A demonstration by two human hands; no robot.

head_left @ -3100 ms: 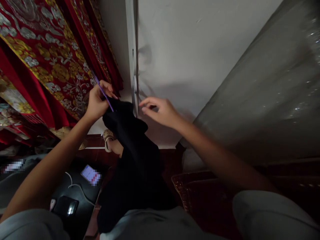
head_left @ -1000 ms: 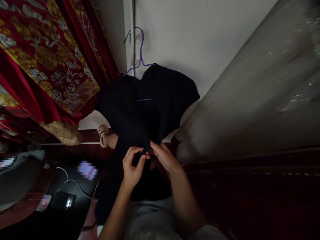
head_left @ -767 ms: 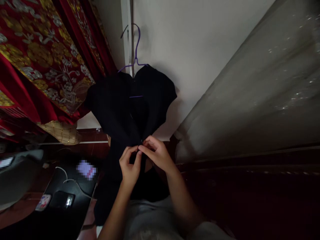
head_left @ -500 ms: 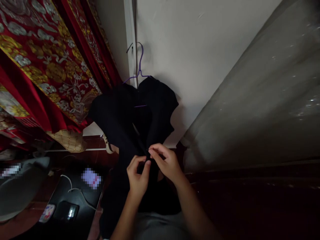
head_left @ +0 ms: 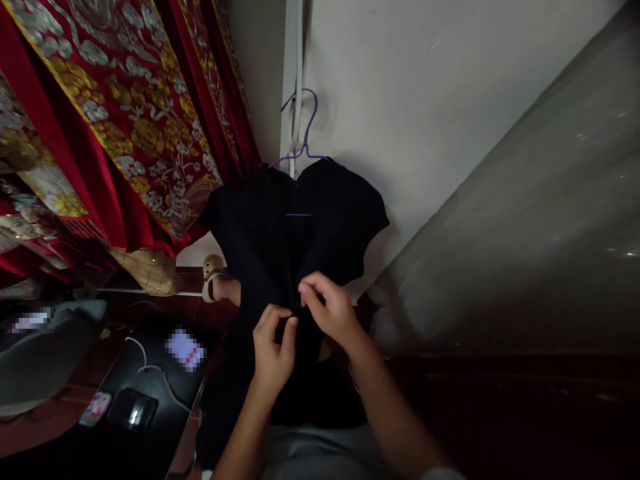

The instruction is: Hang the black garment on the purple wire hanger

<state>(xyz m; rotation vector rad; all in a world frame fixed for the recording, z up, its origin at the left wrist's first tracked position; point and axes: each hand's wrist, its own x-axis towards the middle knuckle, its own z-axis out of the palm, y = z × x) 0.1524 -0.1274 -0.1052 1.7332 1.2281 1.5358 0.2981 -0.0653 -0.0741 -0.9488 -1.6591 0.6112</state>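
Note:
A black short-sleeved garment point(head_left: 340, 227) hangs in front of me on a purple wire hanger point(head_left: 307, 143). An opening runs down its middle, and a bar of the hanger shows across it near the top. At the lower end of this opening, my left hand point(head_left: 273, 350) pinches the cloth between thumb and index finger. Slightly higher and to the right, my right hand point(head_left: 333, 312) pinches the other edge, thumb against fingertips. The fingertips are close together but apart. Any small fastener between them is too dark to make out.
Red embroidered cloth point(head_left: 145, 127) hangs at left. Below it are a black stool-like surface point(head_left: 150, 373) with a phone point(head_left: 133, 408), a cable and a patterned case point(head_left: 95, 408). A beige clog point(head_left: 213, 277) is on a foot behind the garment. Grey plastic sheeting point(head_left: 500, 233) covers the right.
The view has shifted, moving the background rightward. My right hand has risen a little away from my left. The gap in the garment looks narrower, and more of the clog shows.

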